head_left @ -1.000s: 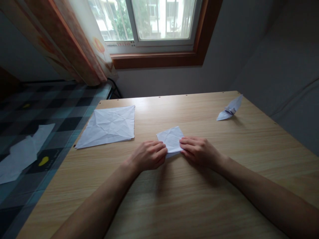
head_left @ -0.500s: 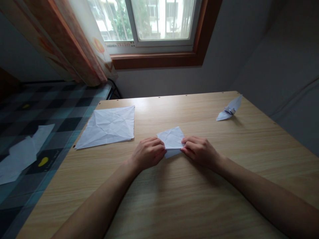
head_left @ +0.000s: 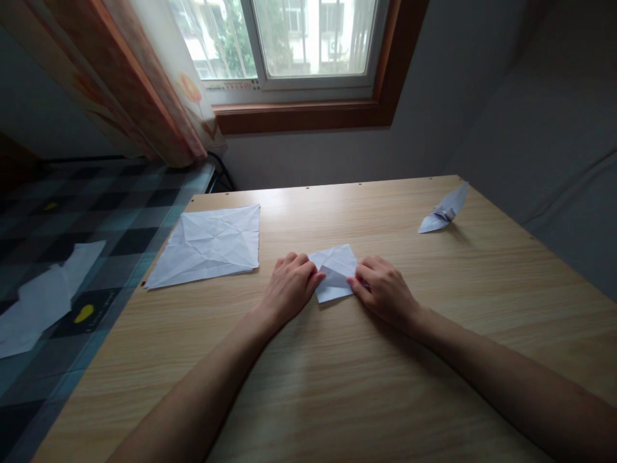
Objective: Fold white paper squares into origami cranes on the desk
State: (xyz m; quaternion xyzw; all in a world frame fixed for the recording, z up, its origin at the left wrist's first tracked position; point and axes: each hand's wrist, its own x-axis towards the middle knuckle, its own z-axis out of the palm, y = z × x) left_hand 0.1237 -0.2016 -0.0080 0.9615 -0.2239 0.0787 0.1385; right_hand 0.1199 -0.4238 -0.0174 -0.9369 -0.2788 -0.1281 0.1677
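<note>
A small folded sheet of white paper (head_left: 336, 275) lies on the wooden table between my hands, with crease lines across its upper face. My left hand (head_left: 292, 286) is closed at its left edge, thumb on top of the paper. At the right edge, my right hand (head_left: 383, 289) pinches the paper between thumb and curled fingers. Parts of both side edges are hidden beneath the fingers.
A larger creased white sheet (head_left: 212, 244) lies at the table's left. Toward the far right corner stands a folded paper crane (head_left: 444, 211). Loose paper (head_left: 43, 299) rests on the checkered bed at left. A window (head_left: 313, 38) is behind the table (head_left: 308, 399).
The raised fold across the paper's middle has been let down, and the paper's lower part now lies flatter and shows more. My left thumb has moved up slightly along the edge.
</note>
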